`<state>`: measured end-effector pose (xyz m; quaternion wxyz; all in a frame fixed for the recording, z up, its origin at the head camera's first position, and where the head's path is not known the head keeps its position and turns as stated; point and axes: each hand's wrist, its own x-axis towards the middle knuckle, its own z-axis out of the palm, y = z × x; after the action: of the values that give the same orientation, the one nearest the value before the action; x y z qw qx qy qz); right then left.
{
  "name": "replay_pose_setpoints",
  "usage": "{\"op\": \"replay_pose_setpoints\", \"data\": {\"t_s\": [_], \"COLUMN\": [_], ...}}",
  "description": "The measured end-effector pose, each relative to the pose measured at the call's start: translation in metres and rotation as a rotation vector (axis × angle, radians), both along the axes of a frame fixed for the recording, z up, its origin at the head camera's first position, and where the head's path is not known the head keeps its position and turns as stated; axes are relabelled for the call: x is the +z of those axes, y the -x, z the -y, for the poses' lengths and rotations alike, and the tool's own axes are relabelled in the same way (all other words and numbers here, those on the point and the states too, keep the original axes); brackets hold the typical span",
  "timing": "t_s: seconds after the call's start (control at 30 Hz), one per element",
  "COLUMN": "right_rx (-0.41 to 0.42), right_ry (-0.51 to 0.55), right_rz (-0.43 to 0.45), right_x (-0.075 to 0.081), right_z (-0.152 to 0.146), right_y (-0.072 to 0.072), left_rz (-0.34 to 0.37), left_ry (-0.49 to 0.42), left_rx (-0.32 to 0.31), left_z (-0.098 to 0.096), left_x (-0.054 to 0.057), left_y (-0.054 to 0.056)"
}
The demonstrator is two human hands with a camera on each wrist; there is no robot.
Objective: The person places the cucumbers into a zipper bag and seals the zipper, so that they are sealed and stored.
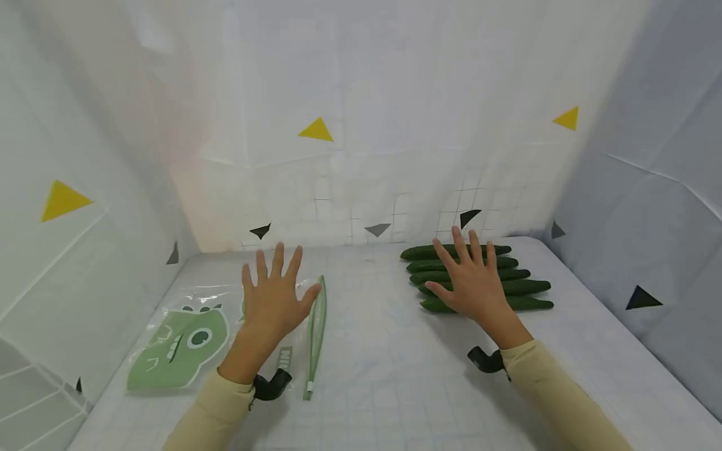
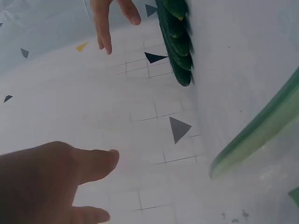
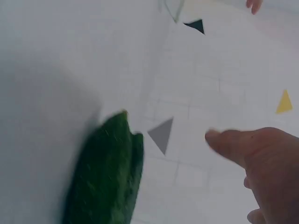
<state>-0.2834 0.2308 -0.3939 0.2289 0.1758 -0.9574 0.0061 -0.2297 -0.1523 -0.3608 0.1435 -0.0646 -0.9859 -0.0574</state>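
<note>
My left hand (image 1: 273, 305) hovers with spread, straight fingers above a clear zip bag (image 1: 186, 351) that has a green cartoon monster face printed on it. The bag lies flat on the left of the table, its green zip strip (image 1: 317, 341) along the right edge. Over on the right, several dark green cucumbers (image 1: 527, 287) lie side by side in a stack of rows. My right hand (image 1: 474, 285) is held above them, fingers spread, hiding their middle parts. In the right wrist view the cucumbers (image 3: 103, 172) appear close, apart from the thumb. Neither hand holds anything.
A white cloth with a faint grid covers the table (image 1: 372, 376). White sheet walls stand at the back and both sides, marked with yellow triangles (image 1: 318, 129) and dark triangles (image 1: 643, 298). A black curved piece (image 1: 272, 384) sits at each wrist.
</note>
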Motion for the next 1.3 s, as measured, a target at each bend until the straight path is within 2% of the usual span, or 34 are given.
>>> {"op": "replay_pose_setpoints", "data": {"t_s": [0.13, 0.2, 0.27, 0.4, 0.47, 0.6, 0.8, 1.07, 1.2, 1.3], "right_rx": [0.077, 0.121, 0.165, 0.265, 0.328, 0.449, 0.573, 0.597, 0.589, 0.599], "right_ry": [-0.015, -0.006, 0.003, -0.005, -0.005, 0.011, 0.090, 0.171, 0.224, 0.269], "right_rz": [-0.030, -0.021, 0.002, 0.060, 0.101, 0.169, 0.225, 0.418, 0.536, 0.593], "right_x": [-0.012, -0.017, -0.021, -0.027, -0.030, -0.033, -0.035, -0.044, -0.049, -0.055], "right_z": [0.017, 0.027, 0.039, 0.064, 0.078, 0.106, 0.141, 0.179, 0.193, 0.201], "right_y": [-0.001, -0.003, -0.005, -0.011, -0.014, -0.019, -0.021, -0.015, -0.011, -0.007], "left_rz": [0.179, 0.238, 0.286, 0.325, 0.328, 0.288, 0.232, 0.234, 0.236, 0.231], "left_ry": [-0.064, -0.079, -0.107, -0.115, -0.103, -0.077, -0.073, -0.138, -0.169, -0.181], "left_rx": [-0.025, -0.032, -0.042, -0.070, -0.079, -0.092, -0.082, -0.108, -0.115, -0.125], "left_z": [0.000, 0.003, 0.006, 0.012, 0.013, 0.014, 0.011, 0.015, 0.017, 0.020], "left_x": [-0.012, -0.021, -0.030, -0.048, -0.055, -0.066, -0.068, -0.060, -0.059, -0.059], "left_y": [-0.004, -0.007, -0.011, -0.017, -0.020, -0.022, -0.020, -0.019, -0.018, -0.018]}}
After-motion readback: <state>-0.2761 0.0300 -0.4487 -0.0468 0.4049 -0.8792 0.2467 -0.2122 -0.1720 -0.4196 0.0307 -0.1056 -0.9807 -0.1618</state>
